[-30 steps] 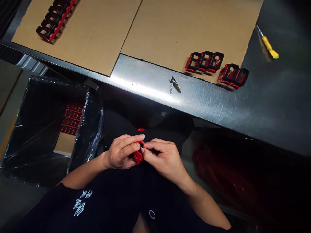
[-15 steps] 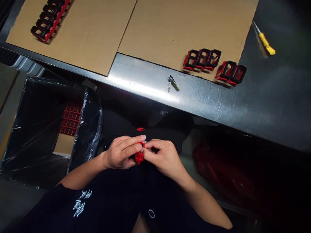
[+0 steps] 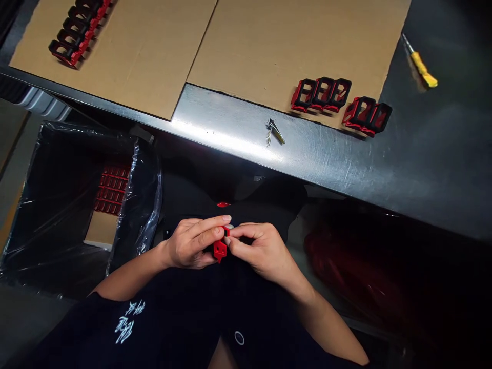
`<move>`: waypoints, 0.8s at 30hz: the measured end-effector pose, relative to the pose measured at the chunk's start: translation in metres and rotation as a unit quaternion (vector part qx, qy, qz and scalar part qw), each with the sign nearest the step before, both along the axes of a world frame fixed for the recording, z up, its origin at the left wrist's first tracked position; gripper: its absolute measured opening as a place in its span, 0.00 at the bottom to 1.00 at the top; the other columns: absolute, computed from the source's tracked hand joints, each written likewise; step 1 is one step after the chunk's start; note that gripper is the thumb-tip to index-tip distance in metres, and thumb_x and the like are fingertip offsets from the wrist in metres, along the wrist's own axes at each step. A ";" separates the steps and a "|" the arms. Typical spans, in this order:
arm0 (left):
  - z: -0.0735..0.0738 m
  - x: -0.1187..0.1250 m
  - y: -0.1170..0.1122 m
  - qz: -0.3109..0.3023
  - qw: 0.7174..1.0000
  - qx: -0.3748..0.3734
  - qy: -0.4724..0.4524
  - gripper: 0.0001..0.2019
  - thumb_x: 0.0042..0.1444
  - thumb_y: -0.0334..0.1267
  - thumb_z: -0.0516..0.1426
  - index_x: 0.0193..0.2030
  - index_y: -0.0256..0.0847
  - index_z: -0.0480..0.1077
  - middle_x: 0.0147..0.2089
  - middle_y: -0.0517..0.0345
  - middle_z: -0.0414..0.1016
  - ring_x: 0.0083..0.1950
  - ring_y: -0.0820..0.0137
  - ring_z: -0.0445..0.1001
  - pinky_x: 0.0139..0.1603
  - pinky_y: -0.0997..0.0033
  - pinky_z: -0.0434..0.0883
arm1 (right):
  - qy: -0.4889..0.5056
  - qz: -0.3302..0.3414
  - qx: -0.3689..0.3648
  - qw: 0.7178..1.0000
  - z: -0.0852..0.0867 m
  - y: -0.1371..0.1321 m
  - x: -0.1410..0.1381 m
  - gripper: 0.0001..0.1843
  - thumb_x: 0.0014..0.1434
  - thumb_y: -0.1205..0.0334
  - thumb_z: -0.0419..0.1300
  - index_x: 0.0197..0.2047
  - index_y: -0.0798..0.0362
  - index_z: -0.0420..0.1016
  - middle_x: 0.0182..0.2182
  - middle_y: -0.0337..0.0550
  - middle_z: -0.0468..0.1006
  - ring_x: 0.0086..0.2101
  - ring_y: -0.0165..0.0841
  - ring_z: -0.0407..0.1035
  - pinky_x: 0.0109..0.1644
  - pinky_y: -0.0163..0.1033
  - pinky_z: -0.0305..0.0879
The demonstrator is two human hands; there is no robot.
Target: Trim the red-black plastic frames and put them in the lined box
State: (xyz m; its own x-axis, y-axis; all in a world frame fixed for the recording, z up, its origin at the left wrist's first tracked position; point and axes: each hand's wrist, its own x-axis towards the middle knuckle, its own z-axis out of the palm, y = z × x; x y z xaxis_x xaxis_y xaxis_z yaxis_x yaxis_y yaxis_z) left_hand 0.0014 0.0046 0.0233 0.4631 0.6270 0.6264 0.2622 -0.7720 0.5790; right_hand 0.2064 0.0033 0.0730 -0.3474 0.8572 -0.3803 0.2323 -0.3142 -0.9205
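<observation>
The left hand [image 3: 191,242] and right hand [image 3: 261,251] curl nearly closed, their fingertips pinching a small red plastic part [image 3: 220,251] between them, low over the black shirt [image 3: 161,328], below the bench [image 3: 326,164] edge. It looks light, stiff and slightly slick, best held by its edges.

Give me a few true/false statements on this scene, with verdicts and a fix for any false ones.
1. The left hand and right hand both hold a red part. True.
2. Black-and-red frames sit on a cardboard sheet. True.
3. The yellow-handled screwdriver lies on the cardboard. False: it lies on the dark steel table, beyond the cardboard's edge.
4. The plastic-lined bin stands on the table. False: it sits below the table's edge, at the person's left.
5. Small metal clippers lie on bare steel. True.
</observation>
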 end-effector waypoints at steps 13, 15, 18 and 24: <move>-0.003 -0.002 -0.003 -0.012 1.000 -0.014 0.023 0.41 0.59 0.37 0.64 0.76 0.37 0.51 0.60 0.34 0.78 0.51 0.65 0.85 0.45 0.70 0.84 | 0.010 0.017 -0.057 0.998 -0.002 0.000 0.006 0.10 0.57 0.63 0.63 0.30 0.52 0.87 0.22 0.38 0.79 0.23 0.29 0.67 0.26 0.34 0.58; -0.003 -0.002 -0.003 -0.011 1.000 -0.009 0.026 0.41 0.60 0.38 0.64 0.75 0.36 0.51 0.60 0.33 0.78 0.51 0.65 0.85 0.44 0.71 0.84 | 0.009 0.015 -0.065 0.998 -0.003 -0.001 0.005 0.10 0.56 0.63 0.62 0.29 0.52 0.87 0.22 0.39 0.79 0.23 0.29 0.66 0.27 0.34 0.57; -0.004 -0.003 -0.003 -0.015 1.000 -0.012 0.025 0.42 0.59 0.38 0.65 0.75 0.34 0.51 0.60 0.32 0.78 0.52 0.63 0.85 0.45 0.70 0.84 | 0.019 0.035 -0.067 0.997 -0.003 -0.001 0.007 0.12 0.58 0.63 0.61 0.29 0.53 0.86 0.22 0.38 0.78 0.23 0.28 0.63 0.27 0.34 0.56; -0.004 -0.003 -0.003 -0.036 0.999 -0.023 0.014 0.44 0.58 0.36 0.66 0.76 0.33 0.50 0.60 0.28 0.77 0.51 0.60 0.85 0.43 0.67 0.84 | 0.030 0.051 -0.082 0.995 -0.005 -0.001 0.011 0.12 0.58 0.63 0.60 0.28 0.54 0.84 0.21 0.37 0.74 0.23 0.27 0.59 0.27 0.34 0.53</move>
